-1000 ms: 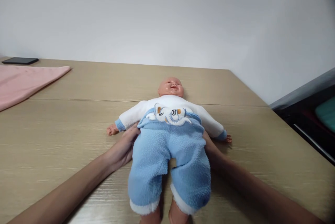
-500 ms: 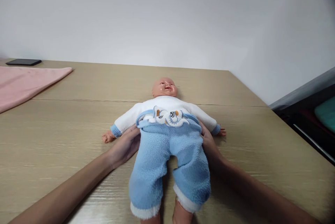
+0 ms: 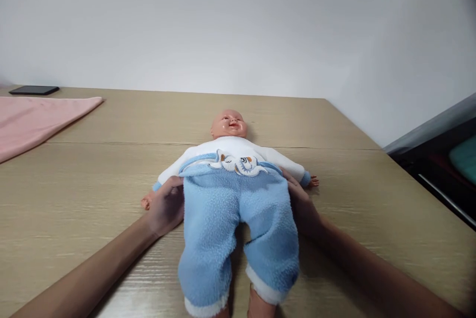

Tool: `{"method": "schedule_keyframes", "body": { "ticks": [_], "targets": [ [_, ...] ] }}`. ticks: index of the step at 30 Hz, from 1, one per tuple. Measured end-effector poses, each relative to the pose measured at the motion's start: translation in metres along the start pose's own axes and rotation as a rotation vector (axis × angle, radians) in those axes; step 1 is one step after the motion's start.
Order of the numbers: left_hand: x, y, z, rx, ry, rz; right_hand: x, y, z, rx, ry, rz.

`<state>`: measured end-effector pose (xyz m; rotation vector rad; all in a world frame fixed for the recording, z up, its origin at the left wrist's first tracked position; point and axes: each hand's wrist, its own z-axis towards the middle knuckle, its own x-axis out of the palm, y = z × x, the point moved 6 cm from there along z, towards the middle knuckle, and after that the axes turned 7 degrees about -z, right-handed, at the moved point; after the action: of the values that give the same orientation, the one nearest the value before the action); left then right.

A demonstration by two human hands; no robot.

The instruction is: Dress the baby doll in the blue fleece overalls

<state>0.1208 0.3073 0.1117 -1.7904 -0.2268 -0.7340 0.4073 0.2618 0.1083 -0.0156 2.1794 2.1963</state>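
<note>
- Nearest me, the dressed doll (image 3: 238,194) shows 2 bare lower legs (image 3: 261,304) below its pale hems; it lies on its back on the table (image 3: 353,129), feet my way, which puts its waist within easy reach.
- Blue fleece trousers (image 3: 240,206) cover its legs, the 2 legs slightly apart.
- My left hand (image 3: 165,208) is against 1 side of them at the waist, my right hand (image 3: 301,205) against the other; I judge this spreads my hold evenly. My fingers go behind the cloth on both sides, so I cannot tell whether they are clamped or apart.
- Between my hands sits a white animal figure (image 3: 241,164) with blue edging around it.
- Beyond, the white top (image 3: 238,144) has sleeves spread outward, probably leaving the waist free for me.
- Past that, its head (image 3: 229,123) rests face up.
- Farther left lie a pink cloth (image 3: 33,119) and a flat dark device (image 3: 34,90), well apart from my hands.
- Behind everything stands a pale wall (image 3: 223,25).
</note>
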Motion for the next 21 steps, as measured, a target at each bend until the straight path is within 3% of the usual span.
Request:
{"method": "schedule_keyframes", "body": {
  "ticks": [4, 10, 14, 21],
  "targets": [
    [-0.001, -0.015, -0.004, 0.085, 0.077, -0.013, 0.001, 0.007, -0.002, -0.006, 0.119, 0.151],
    [-0.010, -0.037, -0.001, 0.327, 0.101, 0.426, -0.003, 0.023, 0.000, -0.194, 0.112, -0.113],
    [-0.014, -0.032, 0.005, 0.295, 0.089, 0.478, 0.000, 0.021, 0.005, -0.117, 0.082, -0.153],
    [-0.015, -0.021, 0.008, 0.245, 0.059, 0.358, 0.001, 0.001, 0.007, -0.045, -0.009, 0.013]
  ]
}}
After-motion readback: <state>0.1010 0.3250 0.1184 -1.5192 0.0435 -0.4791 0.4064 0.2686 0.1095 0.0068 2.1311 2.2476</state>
